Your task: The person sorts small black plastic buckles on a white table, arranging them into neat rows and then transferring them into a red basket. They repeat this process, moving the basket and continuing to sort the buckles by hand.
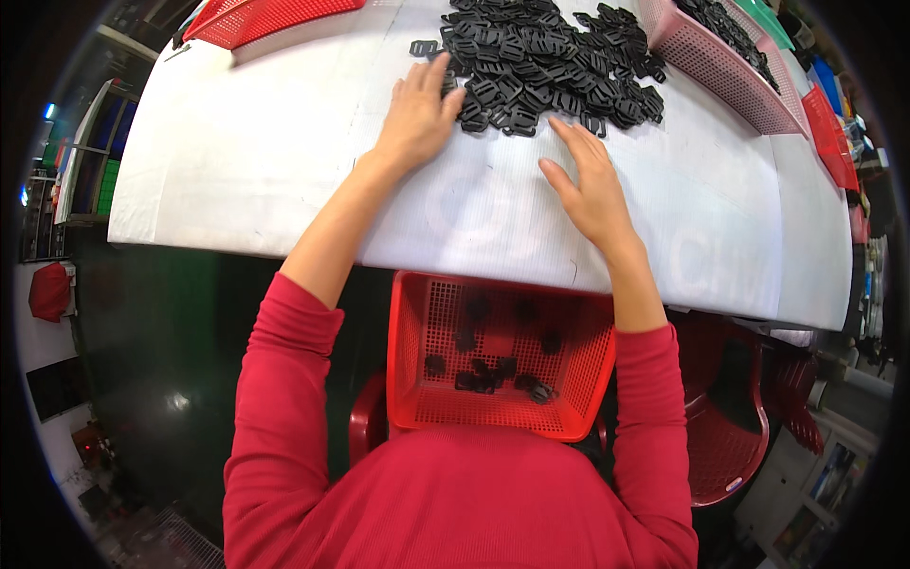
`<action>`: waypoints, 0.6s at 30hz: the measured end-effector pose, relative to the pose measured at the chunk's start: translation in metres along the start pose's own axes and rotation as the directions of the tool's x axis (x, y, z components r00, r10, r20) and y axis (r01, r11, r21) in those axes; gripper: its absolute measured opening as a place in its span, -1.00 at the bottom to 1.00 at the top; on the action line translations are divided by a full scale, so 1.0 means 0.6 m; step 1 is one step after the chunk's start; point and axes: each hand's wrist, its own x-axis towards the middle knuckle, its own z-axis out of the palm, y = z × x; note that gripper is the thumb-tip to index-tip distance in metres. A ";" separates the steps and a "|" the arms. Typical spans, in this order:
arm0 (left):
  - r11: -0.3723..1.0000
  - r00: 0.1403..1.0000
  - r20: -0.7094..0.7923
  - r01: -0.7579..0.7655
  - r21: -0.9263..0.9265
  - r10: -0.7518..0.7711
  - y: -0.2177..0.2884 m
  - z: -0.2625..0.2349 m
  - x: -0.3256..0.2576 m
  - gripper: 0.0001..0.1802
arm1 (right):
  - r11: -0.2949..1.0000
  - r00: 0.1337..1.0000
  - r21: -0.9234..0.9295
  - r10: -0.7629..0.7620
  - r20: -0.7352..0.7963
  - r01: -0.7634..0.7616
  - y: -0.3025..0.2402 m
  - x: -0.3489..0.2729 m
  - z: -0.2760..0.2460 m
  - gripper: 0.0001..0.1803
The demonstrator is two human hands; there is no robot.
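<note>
A heap of small black plastic buckles lies on the white table. My left hand rests palm down at the heap's near left edge, fingers spread and touching a few buckles. My right hand lies flat on the table just in front of the heap, fingers apart, with its fingertips by the nearest buckles. Neither hand holds anything that I can see. Below the table's front edge, on my lap, sits a red mesh basket with several black buckles in it.
A pink mesh basket holding more black pieces stands at the back right. Another red basket sits at the back left. Red plastic chairs stand to my right. Shelves and clutter line both sides.
</note>
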 end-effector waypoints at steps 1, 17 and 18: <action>0.999 0.999 0.032 -0.008 -0.043 0.010 0.013 0.006 0.004 -0.53 | 1.000 1.000 -0.019 0.006 -0.024 -0.006 0.007 0.016 0.011 -0.38; 0.814 0.925 0.305 -0.009 -0.581 0.228 0.102 -0.047 -0.063 -0.61 | 0.984 0.994 0.141 -0.109 0.029 0.104 -0.015 0.019 0.015 -0.24; 0.848 0.926 0.260 -0.104 -0.519 0.273 0.108 -0.051 -0.072 -0.61 | 0.984 0.994 0.151 -0.104 0.040 0.097 -0.027 0.010 0.007 -0.35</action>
